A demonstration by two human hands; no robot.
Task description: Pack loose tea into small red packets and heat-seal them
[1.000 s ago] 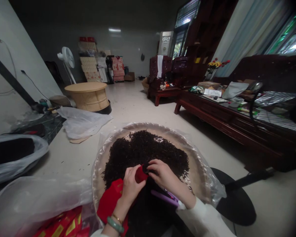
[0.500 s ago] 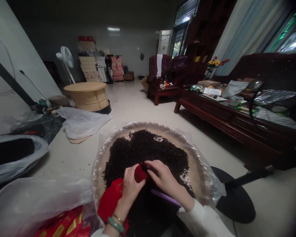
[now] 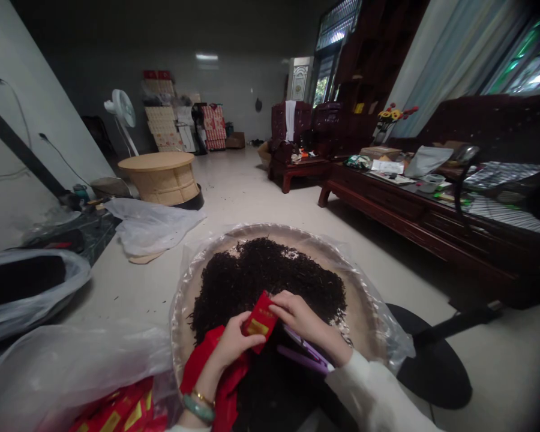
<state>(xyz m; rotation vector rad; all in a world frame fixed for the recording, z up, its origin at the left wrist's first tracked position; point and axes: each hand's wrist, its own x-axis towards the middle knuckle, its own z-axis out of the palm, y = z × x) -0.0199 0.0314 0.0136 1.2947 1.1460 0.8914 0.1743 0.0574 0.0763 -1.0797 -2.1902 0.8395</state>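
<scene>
Fingers [image 3: 252, 341] of the left hand [image 3: 234, 342] pinch the lower left edge of a small red packet [image 3: 261, 323], thumb lying across its front near the yellow patch. That wrist, ringed with a green bangle [image 3: 198, 409], reaches up from the lower left. The right hand [image 3: 299, 317] comes in from the lower right, its fingers curled and pinching the packet's upper right edge. The packet tilts, top leaning right, above the near part of the dark leaf pile [image 3: 270, 267] in a round tray [image 3: 364, 306]. Purple handles [image 3: 303, 360] show just beside and below the right hand; red material [image 3: 200, 360] lies by the left forearm. Bare tray runs between the pile and the right rim, where clear plastic [image 3: 398, 345] spills outward near a black round base [image 3: 436, 366]. Beyond the far rim, open floor [image 3: 238, 204] stretches back; more red packets [image 3: 121, 411] crowd the lower left.
</scene>
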